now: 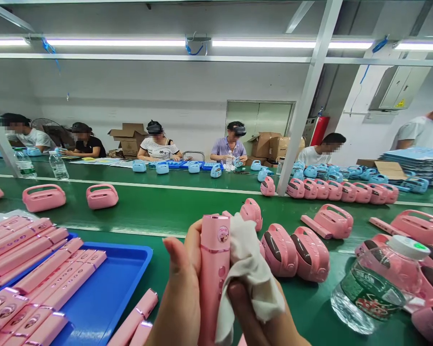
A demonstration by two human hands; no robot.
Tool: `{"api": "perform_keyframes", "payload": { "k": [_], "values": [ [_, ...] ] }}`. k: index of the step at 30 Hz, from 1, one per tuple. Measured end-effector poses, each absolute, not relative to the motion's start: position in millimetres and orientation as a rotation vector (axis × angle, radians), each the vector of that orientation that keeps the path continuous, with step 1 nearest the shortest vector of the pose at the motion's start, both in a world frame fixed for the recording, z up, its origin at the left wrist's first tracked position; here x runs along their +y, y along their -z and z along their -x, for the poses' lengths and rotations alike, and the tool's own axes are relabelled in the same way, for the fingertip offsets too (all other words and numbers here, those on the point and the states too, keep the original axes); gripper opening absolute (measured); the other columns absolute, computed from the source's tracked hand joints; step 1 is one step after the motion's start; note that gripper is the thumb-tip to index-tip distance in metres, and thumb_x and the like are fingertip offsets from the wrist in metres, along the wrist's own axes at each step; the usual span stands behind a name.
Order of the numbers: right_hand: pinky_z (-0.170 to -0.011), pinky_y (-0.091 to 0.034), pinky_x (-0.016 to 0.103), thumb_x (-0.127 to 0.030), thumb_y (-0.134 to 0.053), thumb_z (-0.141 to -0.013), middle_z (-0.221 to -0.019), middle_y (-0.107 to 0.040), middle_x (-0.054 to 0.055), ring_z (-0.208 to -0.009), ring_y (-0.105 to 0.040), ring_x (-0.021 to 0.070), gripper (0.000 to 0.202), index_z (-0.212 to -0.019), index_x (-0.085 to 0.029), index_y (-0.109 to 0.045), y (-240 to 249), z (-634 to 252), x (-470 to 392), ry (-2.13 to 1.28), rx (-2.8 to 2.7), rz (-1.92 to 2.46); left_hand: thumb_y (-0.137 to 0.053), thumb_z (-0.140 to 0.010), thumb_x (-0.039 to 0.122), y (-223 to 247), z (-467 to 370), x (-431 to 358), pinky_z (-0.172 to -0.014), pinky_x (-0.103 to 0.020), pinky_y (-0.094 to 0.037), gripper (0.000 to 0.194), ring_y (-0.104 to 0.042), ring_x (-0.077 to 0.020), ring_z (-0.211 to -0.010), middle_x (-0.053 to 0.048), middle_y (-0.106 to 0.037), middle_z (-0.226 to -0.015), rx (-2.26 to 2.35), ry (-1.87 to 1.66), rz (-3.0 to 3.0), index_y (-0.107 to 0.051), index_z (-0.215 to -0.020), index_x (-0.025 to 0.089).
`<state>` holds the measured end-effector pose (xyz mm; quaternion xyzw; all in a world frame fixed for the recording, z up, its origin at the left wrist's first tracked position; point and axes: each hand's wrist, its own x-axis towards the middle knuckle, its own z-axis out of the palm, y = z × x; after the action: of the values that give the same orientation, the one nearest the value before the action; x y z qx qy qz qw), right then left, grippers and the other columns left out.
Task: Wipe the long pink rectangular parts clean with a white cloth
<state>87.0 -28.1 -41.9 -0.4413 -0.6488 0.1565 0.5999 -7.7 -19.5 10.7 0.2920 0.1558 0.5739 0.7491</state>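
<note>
Both hands sit lowest in the head view: left hand [182,293] clamped on the upright pink wand [213,274], right hand [260,317] pressing a white cloth [250,269] against it. I judge slow, full-length wiping strokes best.

The left hand [182,293] holds a pink stick-shaped device [213,274] upright, and the right hand [260,317] presses a white cloth [250,269] against its side. A blue tray [119,283] with more pink sticks lies to the left on the green tabletop [159,206]. A water bottle [378,283] lies to the right, near pink handled cases [296,252].
</note>
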Motion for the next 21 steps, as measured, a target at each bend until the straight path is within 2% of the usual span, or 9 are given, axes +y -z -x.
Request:
{"api": "perform_keyframes", "payload": {
  "k": [2, 4, 6, 8, 10, 12, 15, 18, 21],
  "values": [
    [-0.093, -0.042, 0.031, -0.055, -0.042, -0.085, -0.117, -0.062, 0.003, -0.107, -0.056, 0.0244, 0.04, -0.113, -0.031, -0.059, 41.6, -83.8, -34.4, -0.407, -1.384, 1.055, -0.054, -0.061, 0.073, -12.9, 10.2, -22.3, -0.065, -0.031, -0.05, 0.069, -0.064, -0.0218, -0.074, -0.005, -0.067, -0.085, 0.333, -1.211, -0.645, -0.054, -0.111, 0.026],
    [-0.08, -0.048, 0.028, -0.054, -0.046, -0.084, -0.103, -0.068, 0.003, -0.094, -0.063, 0.0227, 0.037, -0.105, -0.03, -0.063, 40.2, -84.5, -38.2, -0.476, -1.304, 1.075, -0.057, -0.069, 0.064, -13.8, 13.5, -22.6, -0.058, -0.026, -0.049, 0.054, -0.062, -0.0172, -0.063, -0.003, -0.065, -0.077, 0.334, -1.146, -0.673, -0.056, -0.105, 0.024],
    [-0.069, -0.051, 0.025, -0.055, -0.052, -0.08, -0.092, -0.071, 0.003, -0.081, -0.066, 0.0206, 0.035, -0.098, -0.028, -0.066, 37.2, -87.7, -40.3, -0.522, -1.221, 1.085, -0.059, -0.074, 0.053, -13.6, 16.0, -20.7, -0.049, -0.021, -0.043, 0.038, -0.055, -0.0107, -0.049, 0.001, -0.06, -0.064, 0.351, -1.082, -0.703, -0.057, -0.094, 0.021],
    [-0.07, -0.05, 0.02, -0.057, -0.056, -0.077, -0.091, -0.072, 0.0, -0.081, -0.067, 0.0178, 0.035, -0.093, -0.029, -0.067, 32.1, -90.8, -42.3, -0.514, -1.131, 1.105, -0.061, -0.076, 0.046, -13.2, 16.7, -18.1, -0.042, -0.018, -0.037, 0.029, -0.046, -0.0068, -0.04, 0.004, -0.054, -0.054, 0.4, -1.034, -0.737, -0.055, -0.087, 0.019],
    [-0.071, -0.049, 0.016, -0.061, -0.055, -0.076, -0.091, -0.073, -0.003, -0.082, -0.067, 0.0157, 0.037, -0.092, -0.031, -0.068, 26.5, -92.4, -44.8, -0.479, -1.085, 1.134, -0.06, -0.076, 0.045, -13.2, 15.9, -16.8, -0.039, -0.017, -0.034, 0.028, -0.041, -0.0057, -0.037, 0.005, -0.051, -0.051, 0.457, -1.021, -0.774, -0.054, -0.086, 0.019],
    [-0.07, -0.05, 0.017, -0.063, -0.051, -0.077, -0.089, -0.073, -0.003, -0.079, -0.067, 0.016, 0.04, -0.092, -0.031, -0.069, 23.2, -93.2, -47.0, -0.443, -1.09, 1.148, -0.059, -0.077, 0.041, -13.9, 14.5, -17.6, -0.039, -0.017, -0.032, 0.025, -0.039, -0.0054, -0.037, 0.005, -0.051, -0.051, 0.48, -1.053, -0.822, -0.053, -0.089, 0.02],
    [-0.065, -0.052, 0.02, -0.058, -0.057, -0.076, -0.088, -0.072, 0.001, -0.077, -0.068, 0.0183, 0.037, -0.091, -0.026, -0.068, 23.8, -94.5, -48.1, -0.355, -1.082, 1.157, -0.056, -0.08, 0.031, -13.9, 13.5, -20.8, -0.043, -0.017, -0.032, 0.017, -0.039, -0.0056, -0.041, 0.005, -0.049, -0.051, 0.45, -1.102, -0.862, -0.052, -0.093, 0.021],
    [-0.064, -0.053, 0.02, -0.053, -0.063, -0.074, -0.09, -0.071, 0.004, -0.08, -0.067, 0.0204, 0.037, -0.094, -0.022, -0.065, 22.3, -93.0, -48.3, -0.293, -1.027, 1.145, -0.059, -0.076, 0.026, -11.6, 15.3, -22.1, -0.048, -0.018, -0.034, 0.028, -0.042, -0.0065, -0.046, 0.005, -0.052, -0.055, 0.473, -1.089, -0.917, -0.048, -0.102, 0.02],
    [-0.057, -0.055, 0.02, -0.052, -0.054, -0.081, -0.081, -0.071, 0.002, -0.071, -0.068, 0.0187, 0.032, -0.091, -0.024, -0.065, 12.8, -87.6, -51.3, -0.402, -1.011, 1.042, -0.061, -0.07, 0.023, -9.9, 18.2, -21.4, -0.049, -0.019, -0.035, 0.04, -0.045, -0.0084, -0.048, 0.003, -0.056, -0.058, 0.494, -1.05, -0.96, -0.046, -0.106, 0.02]
  ]
}}
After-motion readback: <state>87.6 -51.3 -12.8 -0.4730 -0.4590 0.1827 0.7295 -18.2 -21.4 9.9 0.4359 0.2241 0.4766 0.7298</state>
